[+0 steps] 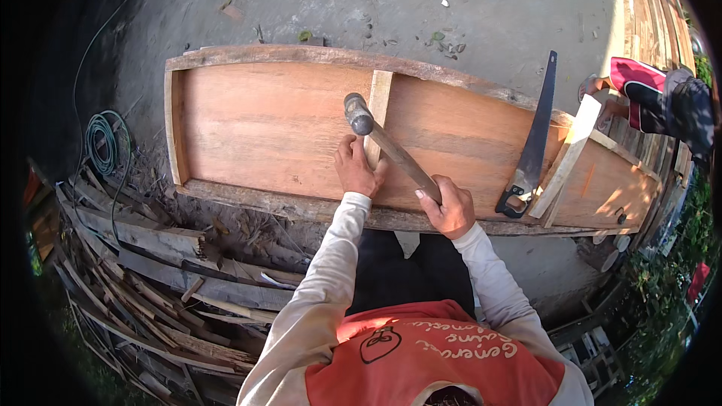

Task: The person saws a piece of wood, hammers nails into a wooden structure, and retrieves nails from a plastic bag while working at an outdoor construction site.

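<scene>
A shallow wooden panel frame (256,55) lies before me, with reddish plywood (271,120) inside its edge boards. A pale wooden crosspiece (382,94) spans it near the middle. My left hand (358,171) is closed around the lower part of this crosspiece, fingers curled on its left side; whether a nail is also in the fingers cannot be seen. In my right hand (453,209) is the wooden handle of a hammer (406,159). Its metal head is over the crosspiece, just above my left fingers, and partly hides it.
A handsaw (538,135) rests across the panel's right part, beside a slanting pale board (569,154). Another person's leg (639,98) is at the far right. Stacked scrap planks (173,316) lie lower left, below a coiled green hose (102,143). Concrete floor (338,0) stretches beyond.
</scene>
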Motion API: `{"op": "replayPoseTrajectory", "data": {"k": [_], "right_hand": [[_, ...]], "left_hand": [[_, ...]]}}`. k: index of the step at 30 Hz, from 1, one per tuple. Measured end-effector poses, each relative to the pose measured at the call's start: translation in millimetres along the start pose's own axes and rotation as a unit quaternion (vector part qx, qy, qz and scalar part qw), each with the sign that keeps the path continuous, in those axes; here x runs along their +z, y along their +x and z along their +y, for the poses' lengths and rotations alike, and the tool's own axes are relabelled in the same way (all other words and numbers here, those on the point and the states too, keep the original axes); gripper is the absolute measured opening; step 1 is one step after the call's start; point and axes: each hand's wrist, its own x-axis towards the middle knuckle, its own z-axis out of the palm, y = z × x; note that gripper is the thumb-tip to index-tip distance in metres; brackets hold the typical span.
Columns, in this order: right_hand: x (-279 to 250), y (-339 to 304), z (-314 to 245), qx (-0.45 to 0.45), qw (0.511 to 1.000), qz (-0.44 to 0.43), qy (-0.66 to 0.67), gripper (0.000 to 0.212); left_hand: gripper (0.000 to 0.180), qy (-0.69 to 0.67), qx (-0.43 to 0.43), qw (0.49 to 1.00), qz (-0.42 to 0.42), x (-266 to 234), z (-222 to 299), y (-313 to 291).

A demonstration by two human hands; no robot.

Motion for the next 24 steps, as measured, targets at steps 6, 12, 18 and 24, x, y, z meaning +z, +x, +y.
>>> {"op": "replayPoseTrajectory", "data": {"k": [6,12,18,24], "right_hand": [[21,-4,42,0.198,0.954,-0.149,-0.17,0.029],[19,-14,37,0.09,0.988,-0.065,-0.108,0.034],[20,-10,3,0.189,0.965,-0.149,-0.101,0.034],[32,-14,48,0.226,0.945,-0.169,-0.165,0.037]], "left_hand": [[0.063,-0.093,-0.087,0.988,-0.087,16,-4,-13],[0.063,-0.066,-0.09,0.989,-0.093,13,-1,-12],[0.061,-0.053,-0.11,0.987,-0.106,13,-16,-19],[0.064,-0.04,-0.086,0.99,-0.107,27,-17,-28]]}}
